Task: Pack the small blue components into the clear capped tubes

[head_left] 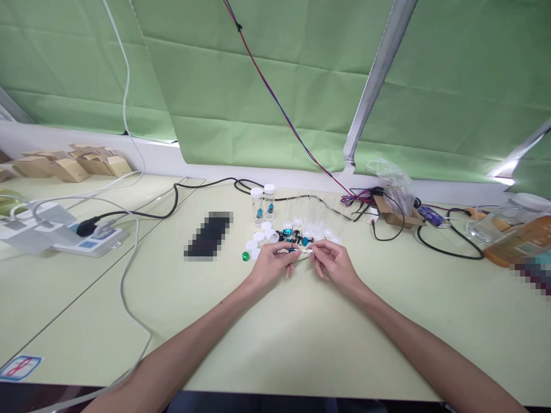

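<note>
My left hand (272, 265) is closed in a pinch on a small dark-blue part (291, 250). Fingers of my right hand (334, 264) pinch the end of a thin white stick (306, 250), whose other end reaches the blue part. Whether the two are joined I cannot tell. Just beyond the hands lies a cluster of small blue and black parts, among them a bright blue piece (287, 232). White caps (259, 236) are scattered around it, and a green faceted piece (245, 256) lies left of my left hand. Behind stand two clear capped tubes (257, 213) with blue pieces inside.
Clear open tubes (316, 213) stand behind the parts. A pixelated dark object (209, 236) lies to the left. Farther left are a power strip (92, 241), cables and cardboard boxes (71, 166). To the right are a small open carton (398, 218), wires and an orange bottle (519, 241).
</note>
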